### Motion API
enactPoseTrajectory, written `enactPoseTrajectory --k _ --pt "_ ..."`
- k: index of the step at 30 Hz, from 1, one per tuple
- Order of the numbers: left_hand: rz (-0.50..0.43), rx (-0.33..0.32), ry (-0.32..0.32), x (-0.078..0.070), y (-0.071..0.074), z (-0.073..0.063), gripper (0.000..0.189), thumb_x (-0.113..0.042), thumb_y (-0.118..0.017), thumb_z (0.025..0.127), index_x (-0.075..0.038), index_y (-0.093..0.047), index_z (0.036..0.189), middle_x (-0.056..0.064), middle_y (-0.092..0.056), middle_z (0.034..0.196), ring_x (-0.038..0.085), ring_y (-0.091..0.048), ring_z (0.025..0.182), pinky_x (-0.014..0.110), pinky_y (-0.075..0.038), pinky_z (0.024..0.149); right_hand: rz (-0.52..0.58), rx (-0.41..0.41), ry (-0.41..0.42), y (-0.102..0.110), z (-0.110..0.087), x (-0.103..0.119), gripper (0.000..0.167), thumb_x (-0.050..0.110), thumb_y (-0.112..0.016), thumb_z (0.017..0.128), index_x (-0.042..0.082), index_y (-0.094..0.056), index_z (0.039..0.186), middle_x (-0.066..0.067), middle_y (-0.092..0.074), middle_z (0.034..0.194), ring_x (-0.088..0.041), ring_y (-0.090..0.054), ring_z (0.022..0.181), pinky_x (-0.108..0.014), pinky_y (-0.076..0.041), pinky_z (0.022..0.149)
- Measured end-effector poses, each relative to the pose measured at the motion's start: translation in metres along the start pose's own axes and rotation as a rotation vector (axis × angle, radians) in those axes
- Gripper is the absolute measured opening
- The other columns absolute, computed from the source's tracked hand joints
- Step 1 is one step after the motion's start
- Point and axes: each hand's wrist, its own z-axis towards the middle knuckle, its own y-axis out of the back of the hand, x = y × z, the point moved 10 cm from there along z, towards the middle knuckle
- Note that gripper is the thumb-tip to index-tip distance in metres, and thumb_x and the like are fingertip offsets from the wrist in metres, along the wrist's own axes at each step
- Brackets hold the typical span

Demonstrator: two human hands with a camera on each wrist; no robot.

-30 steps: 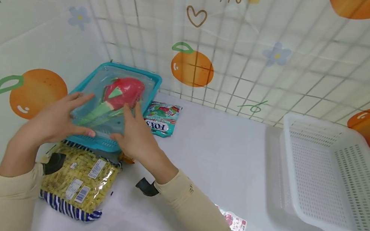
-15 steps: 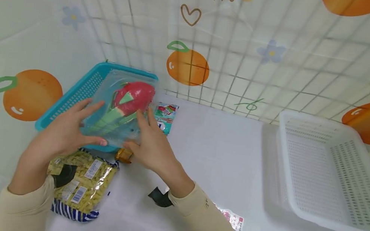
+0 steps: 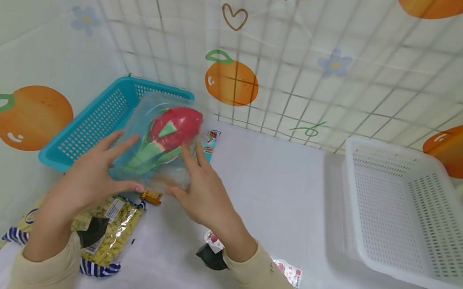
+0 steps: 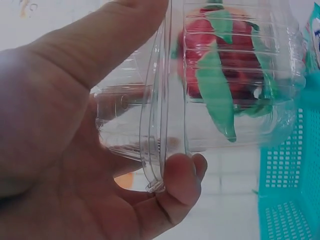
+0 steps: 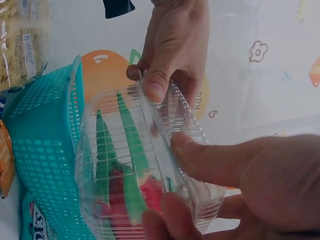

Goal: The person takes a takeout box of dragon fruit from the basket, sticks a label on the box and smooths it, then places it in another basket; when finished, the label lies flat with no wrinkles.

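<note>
Both hands hold a clear plastic clamshell box (image 3: 139,116) with a red and green dragon fruit (image 3: 182,125) inside. In the head view the box is raised over the right part of the turquoise basket (image 3: 84,131). My left hand (image 3: 90,174) grips the left side, and in the left wrist view its thumb and fingers (image 4: 182,180) curl round the box's rim. My right hand (image 3: 209,194) grips the opposite side. Its thumb (image 5: 210,157) presses the rim in the right wrist view, with fingers round the other face. Part of the basket is hidden behind the box and left hand.
A yellow noodle packet (image 3: 122,232) lies in front of the basket, beside a small orange wrapper (image 3: 151,197). A teal candy bag (image 3: 211,141) is partly hidden behind the box. A white basket (image 3: 353,214) stands at right, and a pink-and-white packet (image 3: 291,273) lies near the front.
The hands have lifted the clamshell box out of the turquoise basket and carried it rightward and nearer. More of the basket's inside shows, and the box covers more of the candy bag.
</note>
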Motion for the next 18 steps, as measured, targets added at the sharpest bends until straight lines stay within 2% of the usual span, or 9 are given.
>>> enactPoseTrajectory --k 3,5,11,18 --pt "-0.004 -0.018 -0.014 -0.008 -0.001 -0.002 0.110 -0.049 -0.087 0.076 -0.020 -0.026 0.163 0.027 -0.014 0.168 0.066 -0.031 0.138 0.078 -0.040 0.096 0.022 -0.016 -0.001 0.005 -0.007 -0.004 0.096 0.030 -0.082 0.087 0.018 -0.024 0.164 -0.011 -0.013 0.172 -0.016 -0.073 0.099 -0.033 -0.059 0.091" --pt "-0.004 -0.030 -0.024 -0.013 -0.002 -0.003 0.109 -0.048 -0.088 0.076 -0.020 -0.027 0.163 0.027 -0.016 0.168 0.065 -0.031 0.139 0.079 -0.039 0.097 0.046 -0.022 -0.001 0.007 -0.011 -0.007 0.096 0.029 -0.082 0.087 0.018 -0.025 0.163 -0.011 -0.013 0.173 -0.007 -0.071 0.080 -0.028 -0.059 0.085" --pt "-0.019 -0.037 -0.025 -0.023 -0.008 -0.005 0.108 -0.046 -0.088 0.075 -0.021 -0.029 0.162 0.027 -0.018 0.168 0.064 -0.028 0.142 0.080 -0.037 0.098 0.088 -0.031 -0.021 0.012 -0.022 -0.015 0.095 0.027 -0.083 0.087 0.018 -0.027 0.163 -0.010 -0.013 0.173 0.001 -0.066 0.074 -0.020 -0.056 0.077" --pt "-0.038 -0.028 -0.023 -0.034 -0.019 -0.003 0.107 -0.044 -0.088 0.077 -0.023 -0.029 0.163 0.024 -0.017 0.169 0.061 -0.027 0.144 0.078 -0.036 0.102 0.074 -0.040 -0.052 0.019 -0.031 -0.026 0.096 0.026 -0.084 0.086 0.020 -0.027 0.163 -0.010 -0.013 0.173 0.002 -0.064 0.069 -0.020 -0.055 0.072"
